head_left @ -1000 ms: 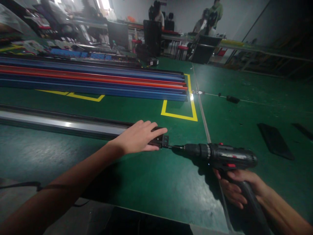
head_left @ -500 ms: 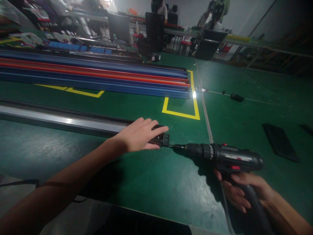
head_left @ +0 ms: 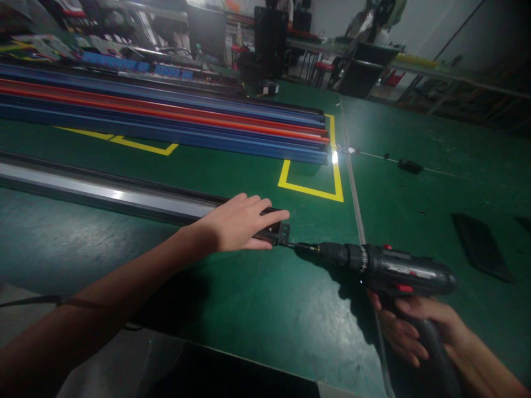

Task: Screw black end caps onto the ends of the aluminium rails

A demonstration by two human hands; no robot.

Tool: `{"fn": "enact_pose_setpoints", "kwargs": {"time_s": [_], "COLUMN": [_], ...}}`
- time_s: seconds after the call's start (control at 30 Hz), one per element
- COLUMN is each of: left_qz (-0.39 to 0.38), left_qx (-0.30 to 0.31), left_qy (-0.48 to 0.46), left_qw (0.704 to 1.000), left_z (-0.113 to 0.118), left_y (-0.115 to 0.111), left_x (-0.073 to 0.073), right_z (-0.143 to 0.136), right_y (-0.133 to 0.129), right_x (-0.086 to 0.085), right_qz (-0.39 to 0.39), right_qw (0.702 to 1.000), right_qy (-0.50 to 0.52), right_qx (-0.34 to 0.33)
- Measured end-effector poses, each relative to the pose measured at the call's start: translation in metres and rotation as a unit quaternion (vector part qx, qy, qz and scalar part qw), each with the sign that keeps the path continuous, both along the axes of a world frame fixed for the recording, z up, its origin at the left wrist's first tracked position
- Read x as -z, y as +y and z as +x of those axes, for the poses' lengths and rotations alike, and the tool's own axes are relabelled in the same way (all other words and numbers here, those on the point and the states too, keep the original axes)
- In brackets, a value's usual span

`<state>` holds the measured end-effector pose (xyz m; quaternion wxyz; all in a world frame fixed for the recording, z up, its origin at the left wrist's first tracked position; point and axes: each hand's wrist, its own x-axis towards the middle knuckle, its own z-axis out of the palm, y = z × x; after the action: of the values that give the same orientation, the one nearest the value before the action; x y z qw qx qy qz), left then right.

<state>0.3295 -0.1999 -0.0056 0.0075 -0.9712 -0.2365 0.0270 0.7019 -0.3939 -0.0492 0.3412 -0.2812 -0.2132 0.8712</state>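
A long black-and-silver metal profile (head_left: 124, 194) lies on the green table from the left. My left hand (head_left: 238, 224) is wrapped over its right end, holding it against the tabletop. At that end sits a small black end bracket (head_left: 284, 233) with slots. My right hand (head_left: 409, 326) grips the handle of a black cordless drill (head_left: 409, 271) with red details. The drill lies level, its long thin bit (head_left: 302, 246) pointing left and its tip at the lower part of the bracket. Whether a screw is at the tip is too small to tell.
Behind the profile lie several blue and red long profiles (head_left: 207, 119), across yellow tape marks (head_left: 311, 192). A dark flat piece (head_left: 481, 246) rests at the right. A thin cord with a small black part (head_left: 410, 166) crosses the table. Chairs (head_left: 269, 41) and people are farther back.
The camera view has shifted and tilted slightly. My left hand on the profile and the drill with its bit at the bracket keep about the same position relative to each other.
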Motion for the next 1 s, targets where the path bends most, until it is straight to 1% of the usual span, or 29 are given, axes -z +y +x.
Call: {"fn": "enact_pose_setpoints", "kwargs": {"time_s": [0.27, 0.43, 0.67, 1.0], "left_qz": [-0.008, -0.013, 0.008, 0.005], "left_qx": [-0.005, -0.008, -0.013, -0.009], "left_qy": [0.008, 0.006, 0.007, 0.020], "left_qw": [1.000, 1.000, 1.000, 1.000], "left_z": [0.0010, 0.0014, 0.0000, 0.0016], "left_y": [0.0001, 0.0007, -0.0018, -0.0014], "left_x": [-0.0002, 0.0004, 0.0007, -0.0001], "right_z": [0.0013, 0.0007, -0.0011, 0.0001], "right_y": [-0.0001, -0.0005, 0.0010, -0.0018], "right_x": [0.0021, 0.0004, -0.0022, -0.0004], "right_qz": [-0.002, -0.004, -0.007, -0.011], "right_qw": [1.000, 1.000, 1.000, 1.000], "right_qy": [0.008, 0.010, 0.007, 0.004], "right_qx": [-0.005, -0.005, -0.007, -0.009]}}
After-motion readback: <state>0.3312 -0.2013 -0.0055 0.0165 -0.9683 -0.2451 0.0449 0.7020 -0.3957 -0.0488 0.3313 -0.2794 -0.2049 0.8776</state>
